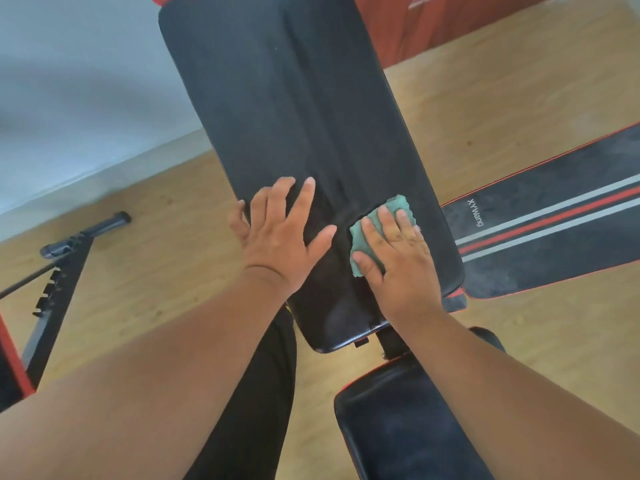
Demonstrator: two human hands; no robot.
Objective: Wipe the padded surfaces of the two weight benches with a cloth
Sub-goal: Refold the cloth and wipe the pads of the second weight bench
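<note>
A long black back pad (294, 109) of a weight bench runs from the near centre away toward the far side, with a seam down its middle. The left hand (280, 237) lies flat on the near part of this pad, left of the seam, its fingers straight and spread, holding nothing; its outer fingers reach over the pad's left edge. The right hand (398, 251) presses a small green cloth (377, 223) flat against the pad just right of the seam, fingers straight on top of it, with the cloth's frayed edges showing past the fingertips and beside the thumb. Nearer, below the right forearm, sits the black seat pad (398, 420) of the same bench. To the right, on the wooden floor (485, 109), lies a second bench pad (554, 233), black with red and grey stripes and white lettering. At the left stands a black metal frame (52, 289).
</note>
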